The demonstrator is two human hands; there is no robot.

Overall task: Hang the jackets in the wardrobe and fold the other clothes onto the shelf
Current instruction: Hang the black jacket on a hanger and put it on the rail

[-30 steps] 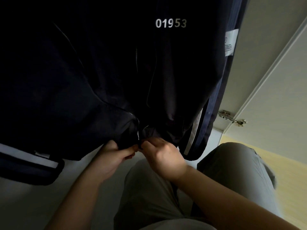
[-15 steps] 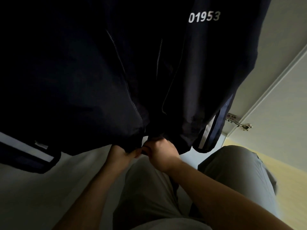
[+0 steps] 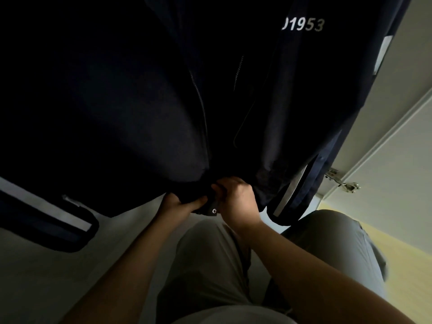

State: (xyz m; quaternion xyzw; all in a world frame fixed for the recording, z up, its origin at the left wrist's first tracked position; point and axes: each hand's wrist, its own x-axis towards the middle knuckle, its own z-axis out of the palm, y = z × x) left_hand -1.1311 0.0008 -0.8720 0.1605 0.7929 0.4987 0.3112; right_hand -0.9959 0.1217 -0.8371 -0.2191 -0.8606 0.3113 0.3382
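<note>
Pale wardrobe panels (image 3: 411, 73) surround the dark jacket (image 3: 117, 113), which hangs overhead. The left hand (image 3: 180, 204) and right hand (image 3: 236, 202) pinch its bottom hem, closer together than a second ago (a snap stud (image 3: 214, 210) now shows beneath), likely starting the zip.

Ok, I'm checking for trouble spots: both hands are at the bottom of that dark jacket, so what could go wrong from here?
1. The left hand and right hand grip the bunched hem of the jacket in dim light, so loose fabric might catch in the zipper if they try to join it.
2. A hard downward tug could pull the jacket off its support, which is out of view.
</note>
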